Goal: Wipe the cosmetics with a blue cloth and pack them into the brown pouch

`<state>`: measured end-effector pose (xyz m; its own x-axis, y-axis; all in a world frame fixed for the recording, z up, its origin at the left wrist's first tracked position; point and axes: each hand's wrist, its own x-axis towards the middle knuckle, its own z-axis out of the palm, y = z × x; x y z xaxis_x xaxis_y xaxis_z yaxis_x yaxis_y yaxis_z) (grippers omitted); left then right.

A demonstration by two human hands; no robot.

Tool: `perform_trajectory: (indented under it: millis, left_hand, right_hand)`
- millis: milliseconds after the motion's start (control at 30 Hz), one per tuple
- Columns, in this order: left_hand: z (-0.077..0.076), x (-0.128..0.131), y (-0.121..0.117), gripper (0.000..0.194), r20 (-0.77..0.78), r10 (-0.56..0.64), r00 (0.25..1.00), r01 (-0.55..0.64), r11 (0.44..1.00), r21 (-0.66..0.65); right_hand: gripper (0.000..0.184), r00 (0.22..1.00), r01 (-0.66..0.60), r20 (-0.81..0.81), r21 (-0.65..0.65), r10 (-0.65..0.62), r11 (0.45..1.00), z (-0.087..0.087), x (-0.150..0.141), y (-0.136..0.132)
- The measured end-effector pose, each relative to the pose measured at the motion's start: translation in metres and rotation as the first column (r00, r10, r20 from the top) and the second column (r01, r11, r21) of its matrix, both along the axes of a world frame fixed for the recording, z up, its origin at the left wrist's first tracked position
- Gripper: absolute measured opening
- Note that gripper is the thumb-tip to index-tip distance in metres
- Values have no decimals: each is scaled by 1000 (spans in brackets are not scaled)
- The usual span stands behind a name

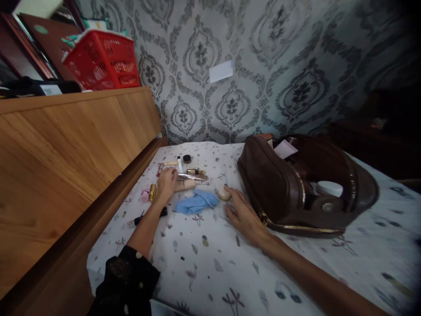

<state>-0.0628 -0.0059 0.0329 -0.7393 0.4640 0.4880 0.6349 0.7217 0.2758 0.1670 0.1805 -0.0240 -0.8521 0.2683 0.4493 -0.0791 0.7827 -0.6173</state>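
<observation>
My left hand (167,183) is among cosmetics on the patterned white cloth, its fingers curled over the left end of a shiny silver tube (192,176). A beige tube (185,185) lies just below it. My right hand (245,216) reaches in from the right with fingers stretched out. Its index finger touches the edge of a small round beige-lidded container (224,194), while the thumb is apart from it. Between the hands lies a crumpled blue cloth (196,202). A gold lipstick-like tube (152,192) and a pink item (145,194) stand left of my left hand.
An open brown leather bag (268,180) with a white round lid (330,188) inside stands at right. Beyond my hands are a black round pot (187,159) and a gold-and-black tube (195,171). A red basket (105,59) sits on the wooden headboard (82,131) at left.
</observation>
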Motion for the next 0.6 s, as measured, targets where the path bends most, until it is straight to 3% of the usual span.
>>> perform_trajectory:
  millis: [167, 267, 467, 600]
  left_hand:
    - [9, -50, -12, 24, 110, 279, 954, -279, 960, -20]
    - [7, -74, -19, 29, 221, 384, 896, -375, 923, -82]
    - [3, -100, -23, 36, 411, 451, 792, -410, 893, -188]
    - [3, -101, -19, 36, 436, 438, 786, -410, 898, -162]
  right_hand:
    - [50, 1000, 9, -16, -23, -9, 1000, -4, -2, 1]
    - [51, 999, 35, -35, -47, -36, 998, -7, -4, 0]
    - [49, 1000, 22, -10, -54, -23, 998, -5, -4, 0]
    - [49, 1000, 24, -7, -59, -24, 998, -3, -3, 0]
